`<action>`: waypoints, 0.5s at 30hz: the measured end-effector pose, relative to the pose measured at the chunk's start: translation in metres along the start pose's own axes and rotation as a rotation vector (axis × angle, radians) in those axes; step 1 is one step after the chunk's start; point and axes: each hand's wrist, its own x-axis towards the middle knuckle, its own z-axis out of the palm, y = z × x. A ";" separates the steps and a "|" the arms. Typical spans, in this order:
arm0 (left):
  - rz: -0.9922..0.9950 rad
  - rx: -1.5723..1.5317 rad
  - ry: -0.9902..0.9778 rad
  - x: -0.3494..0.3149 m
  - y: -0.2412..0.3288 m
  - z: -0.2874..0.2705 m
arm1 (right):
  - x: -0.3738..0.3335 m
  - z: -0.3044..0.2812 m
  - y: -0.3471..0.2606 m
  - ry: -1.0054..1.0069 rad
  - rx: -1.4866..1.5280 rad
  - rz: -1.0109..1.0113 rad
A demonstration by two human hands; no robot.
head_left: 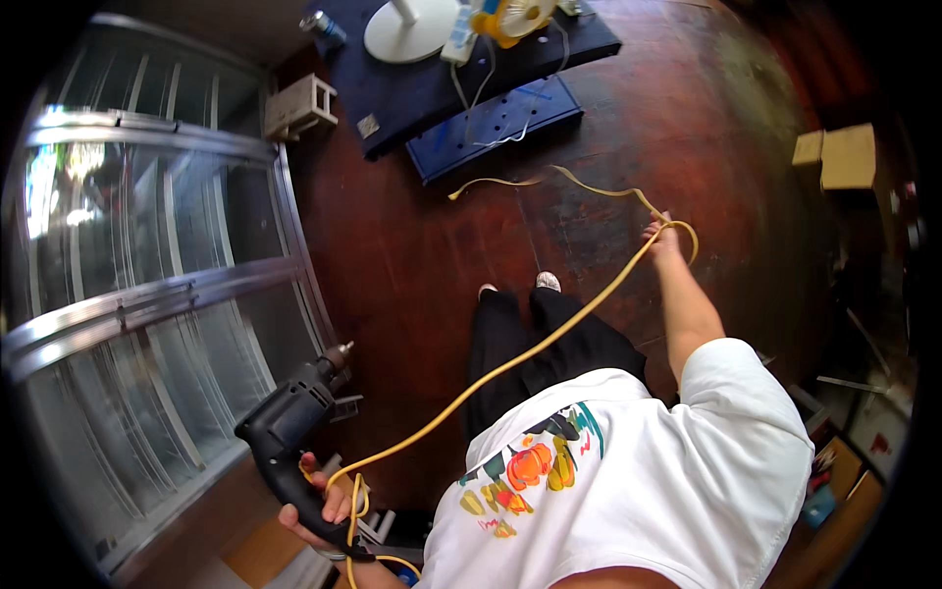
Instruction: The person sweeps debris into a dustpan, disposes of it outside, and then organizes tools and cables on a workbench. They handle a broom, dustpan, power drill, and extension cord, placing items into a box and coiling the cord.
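Observation:
My left hand is closed around the grip of a black power drill at the lower left, its chuck tilted up and to the right. A yellow cord runs beside that hand and loops near the drill's base. From there it stretches across my body to my right hand, out to the right over the floor. The right fingers look curled on the cord, which makes a loop around that hand. Beyond it, the cord's loose length winds leftward to an end below the blue table.
A dark blue table with a lower shelf stands ahead, bearing a white round base, a power strip and a yellow fan-like device. Metal-framed glass panels line the left. Cardboard boxes sit at right.

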 end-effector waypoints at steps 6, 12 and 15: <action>-0.119 0.139 -0.019 0.026 -0.037 -0.001 | -0.145 0.005 -0.048 -0.503 -0.326 -0.287; -0.340 0.314 -0.219 0.082 -0.091 -0.014 | -0.307 0.029 0.055 -0.347 -0.547 -0.279; -0.448 0.363 -0.345 0.107 -0.121 -0.007 | -0.371 0.034 0.104 -0.661 -0.267 -0.025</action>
